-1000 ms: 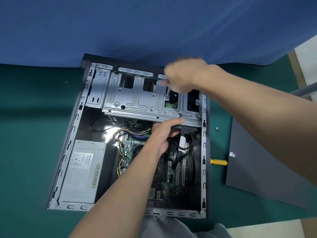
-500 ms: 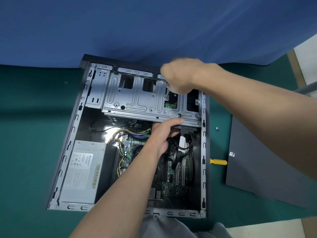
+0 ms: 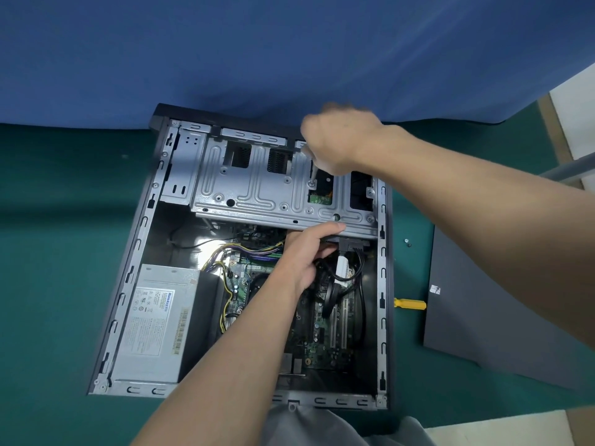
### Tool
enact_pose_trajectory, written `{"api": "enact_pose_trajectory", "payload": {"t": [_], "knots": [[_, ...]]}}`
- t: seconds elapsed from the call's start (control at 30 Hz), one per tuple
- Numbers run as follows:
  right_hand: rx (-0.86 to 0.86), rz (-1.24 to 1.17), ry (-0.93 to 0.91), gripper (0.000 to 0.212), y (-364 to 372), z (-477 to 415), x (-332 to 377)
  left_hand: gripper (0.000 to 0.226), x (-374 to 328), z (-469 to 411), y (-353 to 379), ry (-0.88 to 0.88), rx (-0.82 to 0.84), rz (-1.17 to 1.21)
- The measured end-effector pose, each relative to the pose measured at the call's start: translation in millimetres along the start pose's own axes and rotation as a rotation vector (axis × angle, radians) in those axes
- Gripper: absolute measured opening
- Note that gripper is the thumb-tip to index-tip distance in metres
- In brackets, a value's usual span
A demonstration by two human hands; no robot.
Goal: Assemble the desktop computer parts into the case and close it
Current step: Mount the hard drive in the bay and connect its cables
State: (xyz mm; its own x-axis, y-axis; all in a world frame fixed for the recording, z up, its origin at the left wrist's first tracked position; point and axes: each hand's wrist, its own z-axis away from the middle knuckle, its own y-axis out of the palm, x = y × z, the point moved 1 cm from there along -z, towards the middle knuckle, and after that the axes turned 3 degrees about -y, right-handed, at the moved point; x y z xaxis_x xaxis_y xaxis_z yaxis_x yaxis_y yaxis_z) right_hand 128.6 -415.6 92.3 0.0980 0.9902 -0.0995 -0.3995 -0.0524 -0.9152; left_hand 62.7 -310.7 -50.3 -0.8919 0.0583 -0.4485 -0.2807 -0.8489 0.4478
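**Drive cage gripped at its edge inside the open case**

The computer case (image 3: 383,284) is laid on its side on the green desk (image 3: 48,284), with its inside exposed. The silver, ribbed drive cage (image 3: 257,188) is gripped at its near edge by the left hand (image 3: 306,252), with the thumb pressed on top and the fingers curled beneath. Above the cage, the fingers of the blurred right hand (image 3: 341,143) are closed round a thin metal tool (image 3: 311,173). The green motherboard (image 3: 322,349) is seen just below the left fingers, and the grey power supply (image 3: 154,317) to their left. The dark side panel (image 3: 483,317) is laid well to their right.
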Motion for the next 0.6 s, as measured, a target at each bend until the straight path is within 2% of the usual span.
{"api": "enact_pose_trajectory", "payload": {"t": [0.07,0.13,0.17,0.23,0.33,0.5,0.57,0.6], "knots": [[0.046,0.001,-0.002,0.013,-0.2,1.5,-1.1,0.013,-0.2,0.2,0.1,-0.003,-0.009,-0.001],[0.128,-0.019,-0.03,0.024,-0.4,2.1,-2.8,0.013,-0.1,0.7,0.7,-0.005,-0.013,-0.004],[0.131,-0.026,-0.054,0.021,-0.9,2.0,-3.3,0.013,-0.1,0.7,0.9,-0.005,-0.014,-0.002],[0.069,0.003,-0.069,0.009,0.2,0.8,-3.6,0.014,-0.4,0.9,0.6,-0.006,-0.015,0.001],[0.005,0.015,-0.01,0.02,0.7,1.4,-2.8,0.013,-0.7,1.6,1.2,-0.01,-0.009,-0.001],[0.19,-0.025,-0.042,0.034,-1.8,2.5,-3.0,0.013,-0.9,1.5,1.1,-0.006,-0.018,-0.005],[0.11,0.0,-0.094,0.008,1.7,-0.1,-3.6,0.014,-1.0,1.7,0.5,-0.007,-0.02,0.0],[0.067,0.003,-0.081,0.01,3.6,-1.1,-4.3,0.015,-1.1,1.8,0.6,-0.009,-0.017,-0.001]]}}
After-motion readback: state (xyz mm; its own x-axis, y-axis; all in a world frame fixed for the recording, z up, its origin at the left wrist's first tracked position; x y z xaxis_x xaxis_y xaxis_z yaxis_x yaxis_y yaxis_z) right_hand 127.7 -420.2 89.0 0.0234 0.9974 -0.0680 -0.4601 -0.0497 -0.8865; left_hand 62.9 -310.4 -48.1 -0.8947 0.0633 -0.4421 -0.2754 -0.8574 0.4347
